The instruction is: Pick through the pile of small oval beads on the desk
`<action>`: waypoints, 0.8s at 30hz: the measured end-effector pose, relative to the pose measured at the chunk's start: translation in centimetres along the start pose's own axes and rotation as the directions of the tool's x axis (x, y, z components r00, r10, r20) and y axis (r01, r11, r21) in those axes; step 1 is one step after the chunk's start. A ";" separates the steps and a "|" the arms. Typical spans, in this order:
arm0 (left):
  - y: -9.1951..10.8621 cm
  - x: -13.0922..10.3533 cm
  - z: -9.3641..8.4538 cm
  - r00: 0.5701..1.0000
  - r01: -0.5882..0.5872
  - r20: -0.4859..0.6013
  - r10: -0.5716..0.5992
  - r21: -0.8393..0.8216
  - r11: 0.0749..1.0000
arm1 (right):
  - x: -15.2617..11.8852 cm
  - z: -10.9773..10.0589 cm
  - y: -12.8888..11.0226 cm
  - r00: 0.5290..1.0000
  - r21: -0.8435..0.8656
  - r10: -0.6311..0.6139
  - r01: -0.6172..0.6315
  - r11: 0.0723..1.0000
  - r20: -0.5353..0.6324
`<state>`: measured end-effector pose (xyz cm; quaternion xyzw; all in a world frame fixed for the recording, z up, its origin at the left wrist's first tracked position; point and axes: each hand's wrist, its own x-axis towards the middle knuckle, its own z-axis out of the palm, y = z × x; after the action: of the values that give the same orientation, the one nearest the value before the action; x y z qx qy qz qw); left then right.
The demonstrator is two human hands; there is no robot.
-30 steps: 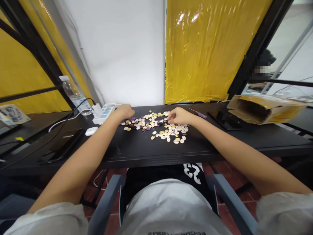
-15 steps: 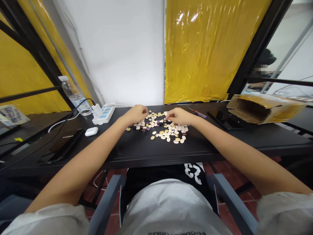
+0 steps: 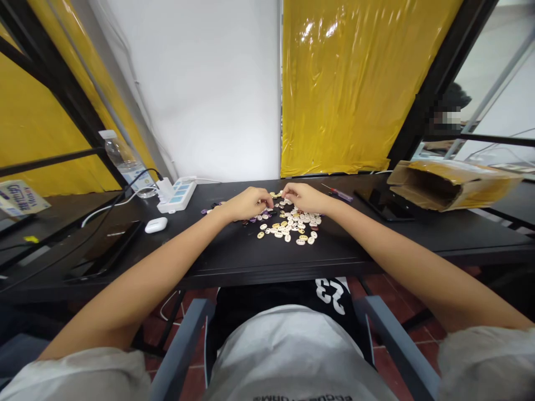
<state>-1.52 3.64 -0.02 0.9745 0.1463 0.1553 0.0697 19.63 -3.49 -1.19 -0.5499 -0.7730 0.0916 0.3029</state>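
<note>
Small oval pieces [image 3: 298, 224], mostly cream and yellow with some purple and dark ones, lie spread in a loose pile on the black table [image 3: 234, 256]. Over the left part of the pile is my left hand [image 3: 253, 203], its fingers curled down among the pieces. My right hand [image 3: 300, 195] rests at the back of the pile, thumb and fingers bent close together. Whatever either hand pinches is too small or hidden to make out. A narrow gap with pieces in it separates the two hands.
On the left are a power strip [image 3: 184, 193], a water bottle [image 3: 127, 161], a white earbud case [image 3: 156, 225] and a dark phone [image 3: 104, 250]. On the right stand a screwdriver [image 3: 343, 195], a black phone [image 3: 382, 205] and an open cardboard box [image 3: 451, 186]. A person is behind at right.
My left hand has moved right and slightly nearer, closer to my right hand, uncovering purple pieces at the pile's left end. My right hand has barely moved.
</note>
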 end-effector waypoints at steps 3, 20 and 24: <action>-0.1 -0.1 -0.1 1.000 0.012 -0.002 -0.012 -0.010 1.000 | 0.0 0.1 0.0 1.000 0.025 0.001 -0.001 1.000 0.010; 0.0 0.1 0.3 0.999 0.034 0.028 -0.033 -0.026 0.999 | 0.6 0.7 0.9 0.998 0.137 0.017 -0.025 0.990 0.058; 0.0 0.1 0.5 1.000 0.023 0.017 -0.022 -0.043 0.999 | 0.6 0.8 1.1 0.999 0.139 -0.019 0.014 0.990 0.034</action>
<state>-1.25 3.60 -0.45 0.9723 0.1533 0.1494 0.0934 19.93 -2.33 -2.18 -0.5192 -0.7745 0.1524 0.3276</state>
